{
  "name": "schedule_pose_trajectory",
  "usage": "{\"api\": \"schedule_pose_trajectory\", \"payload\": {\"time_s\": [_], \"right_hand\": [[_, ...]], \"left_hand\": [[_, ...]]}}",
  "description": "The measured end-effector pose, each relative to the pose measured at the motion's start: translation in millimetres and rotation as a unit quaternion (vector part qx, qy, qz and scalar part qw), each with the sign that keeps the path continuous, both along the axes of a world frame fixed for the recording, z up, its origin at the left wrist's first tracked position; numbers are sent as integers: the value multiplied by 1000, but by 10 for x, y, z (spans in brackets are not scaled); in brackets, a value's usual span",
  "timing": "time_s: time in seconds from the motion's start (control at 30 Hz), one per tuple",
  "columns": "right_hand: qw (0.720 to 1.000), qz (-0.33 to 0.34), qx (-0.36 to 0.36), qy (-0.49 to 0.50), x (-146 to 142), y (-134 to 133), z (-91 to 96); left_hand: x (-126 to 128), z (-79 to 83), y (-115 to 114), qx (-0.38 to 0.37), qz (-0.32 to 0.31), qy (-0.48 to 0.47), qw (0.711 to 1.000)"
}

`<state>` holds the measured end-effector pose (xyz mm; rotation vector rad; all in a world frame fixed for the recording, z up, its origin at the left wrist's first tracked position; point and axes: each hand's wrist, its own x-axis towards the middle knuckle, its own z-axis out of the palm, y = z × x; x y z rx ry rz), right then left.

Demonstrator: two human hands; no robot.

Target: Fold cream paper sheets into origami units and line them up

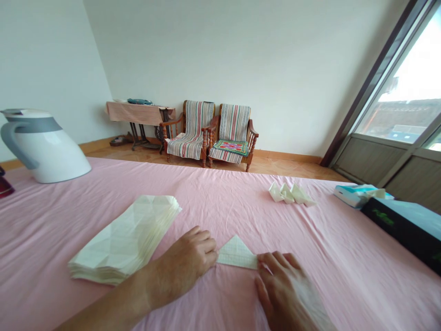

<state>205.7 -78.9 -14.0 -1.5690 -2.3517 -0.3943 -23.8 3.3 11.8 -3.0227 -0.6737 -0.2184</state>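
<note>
A folded sheet of grid-lined paper (236, 253), shaped as a low triangle with its point away from me, lies on the pink cloth. My left hand (188, 262) has curled fingers closed at its left corner. At the right corner, the fingertips of my right hand (284, 280) grip the paper's edge, with the thumb lower down on the near side. Left of my left hand sits a thick stack of creased paper sheets (127, 234). Several folded paper shapes (290, 193) stand in a row farther off to the right.
A white and grey jug (58, 149) stands at the far left, near a dark red object (5, 184) cut by the frame. On the right are a tissue pack (354, 195) and a black box (403, 230). Two wooden chairs (213, 133) stand beyond the cloth-covered surface (220, 193).
</note>
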Motion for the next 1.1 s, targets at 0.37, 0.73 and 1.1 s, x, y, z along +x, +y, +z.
{"api": "schedule_pose_trajectory", "payload": {"time_s": [0.37, 0.73, 1.1], "right_hand": [[977, -25, -1, 213, 167, 91, -285], [972, 1, -47, 229, 58, 189, -184], [954, -30, -107, 277, 55, 118, -77]], "left_hand": [[41, -72, -17, -67, 32, -84, 994], [57, -93, -43, -74, 9, -119, 990], [44, -32, -19, -138, -25, -113, 984]]}}
